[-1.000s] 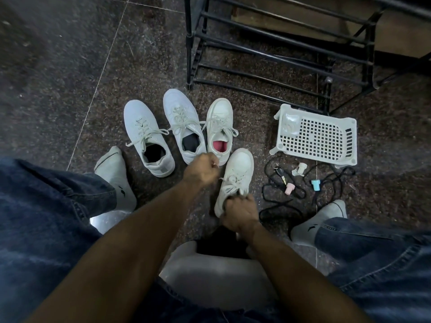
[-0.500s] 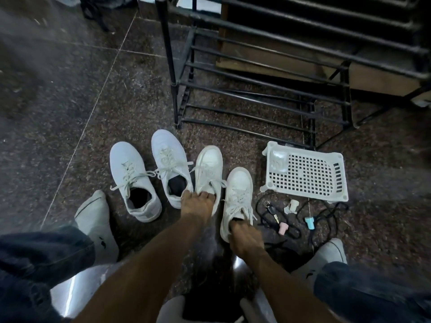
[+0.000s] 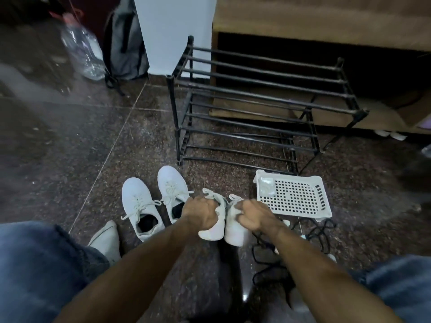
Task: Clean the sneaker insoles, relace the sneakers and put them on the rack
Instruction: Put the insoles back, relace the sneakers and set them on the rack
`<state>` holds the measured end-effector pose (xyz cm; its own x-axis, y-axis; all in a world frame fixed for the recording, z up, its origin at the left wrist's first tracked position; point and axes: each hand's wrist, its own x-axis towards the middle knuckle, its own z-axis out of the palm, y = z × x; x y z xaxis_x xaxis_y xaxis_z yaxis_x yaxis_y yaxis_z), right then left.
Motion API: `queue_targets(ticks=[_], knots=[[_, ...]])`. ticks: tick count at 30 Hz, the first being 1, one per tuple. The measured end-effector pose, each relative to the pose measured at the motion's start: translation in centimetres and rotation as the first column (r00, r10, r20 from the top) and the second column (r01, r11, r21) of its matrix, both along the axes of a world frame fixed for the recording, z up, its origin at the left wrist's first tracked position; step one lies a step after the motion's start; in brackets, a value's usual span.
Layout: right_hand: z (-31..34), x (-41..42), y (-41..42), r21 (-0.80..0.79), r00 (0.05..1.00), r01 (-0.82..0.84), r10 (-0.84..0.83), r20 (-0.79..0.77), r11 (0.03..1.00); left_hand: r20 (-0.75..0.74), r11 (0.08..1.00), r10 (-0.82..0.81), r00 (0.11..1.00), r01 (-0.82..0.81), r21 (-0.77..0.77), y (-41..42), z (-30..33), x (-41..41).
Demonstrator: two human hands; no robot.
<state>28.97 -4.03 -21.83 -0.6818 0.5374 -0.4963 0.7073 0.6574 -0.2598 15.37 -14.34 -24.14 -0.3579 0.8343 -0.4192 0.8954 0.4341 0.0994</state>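
White laced sneakers [image 3: 222, 226] gripped, one per hand, near barred metal rack [image 3: 261, 101].

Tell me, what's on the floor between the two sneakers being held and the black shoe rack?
Nothing: in the head view, bare floor lies between the held sneakers and the rack.

The scene is dim and bluish, with a small glare spot on the polished floor [image 3: 244, 297] between the forearms. Motion blur smears the plastic bottle [image 3: 81, 52] and the frame's edges, and wide-angle distortion bows the rack [image 3: 263, 89].
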Motion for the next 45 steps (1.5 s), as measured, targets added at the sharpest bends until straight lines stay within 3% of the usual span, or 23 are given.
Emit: queue_targets(ticks=[5,13,19,24,30,34,45], knots=[[6.8,-0.4,2.9,-0.071,0.999,0.015,-0.018,-0.035,0.997,0.138,1.000,0.027,0.990,-0.028,0.008,2.1,6.9,0.0],[19.3,1.7,6.4,-0.033,0.988,0.013,-0.018,-0.156,0.999,0.170,0.974,-0.076,0.982,0.036,0.225,4.8,20.5,1.8],[30.2,4.8,9.1,0.080,0.937,0.102,-0.069,-0.344,0.992,0.107,0.895,-0.209,0.972,0.146,0.422,7.1,29.9,2.7],[35.4,7.4,12.3,0.142,0.862,0.183,-0.090,-0.498,0.973,0.016,0.785,-0.246,0.969,0.190,0.590,10.5,34.0,2.9],[33.3,8.2,17.9,0.367,0.844,0.266,-0.032,-0.535,0.891,-0.249,0.682,-0.118,0.961,0.261,0.684,16.4,30.8,3.7],[28.2,7.3,21.2,0.536,0.864,0.351,-0.045,-0.501,0.768,-0.269,0.681,-0.053,0.962,0.232,0.695,20.1,27.0,3.4],[22.8,5.0,27.9,0.596,0.850,0.367,0.002,-0.527,0.714,-0.313,0.718,0.012,0.950,0.209,0.664,29.9,23.0,3.6]])
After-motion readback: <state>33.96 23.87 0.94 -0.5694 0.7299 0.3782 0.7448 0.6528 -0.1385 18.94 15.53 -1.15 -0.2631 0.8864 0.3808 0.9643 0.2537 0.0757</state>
